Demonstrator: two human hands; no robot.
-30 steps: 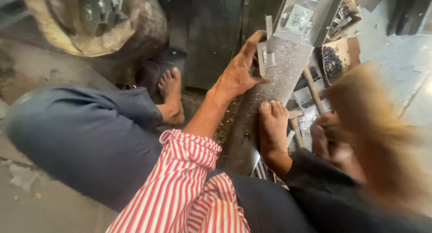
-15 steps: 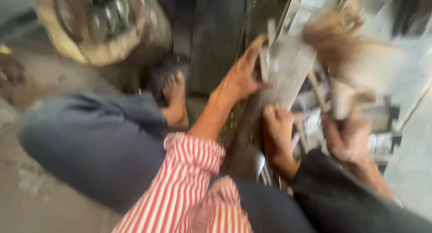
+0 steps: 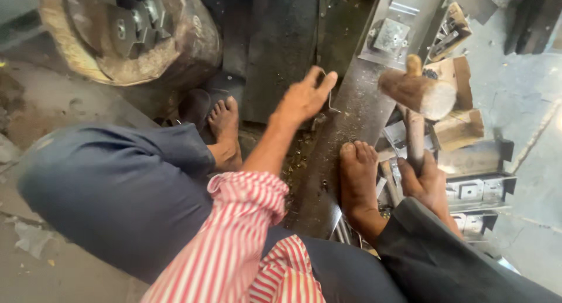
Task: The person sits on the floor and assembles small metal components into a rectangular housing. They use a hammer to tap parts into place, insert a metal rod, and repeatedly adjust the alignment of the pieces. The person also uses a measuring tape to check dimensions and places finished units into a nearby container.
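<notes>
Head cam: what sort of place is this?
Probably a small metal workshop, worked on the floor. The right hand grips a wooden mallet over a long metal sheet; stamped brackets lie about, and a wooden block holds metal pieces.

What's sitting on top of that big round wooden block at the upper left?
Dull grey folded metal brackets lie piled in the hollowed top of the round wooden block. Whatever lies beneath them is covered.

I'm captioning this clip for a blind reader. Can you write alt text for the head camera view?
A person seated on a workshop floor grips a wooden mallet by its handle in the right hand, its head raised above a long metal strip. The left hand hovers open over the strip, and a bare foot rests on it.
</notes>
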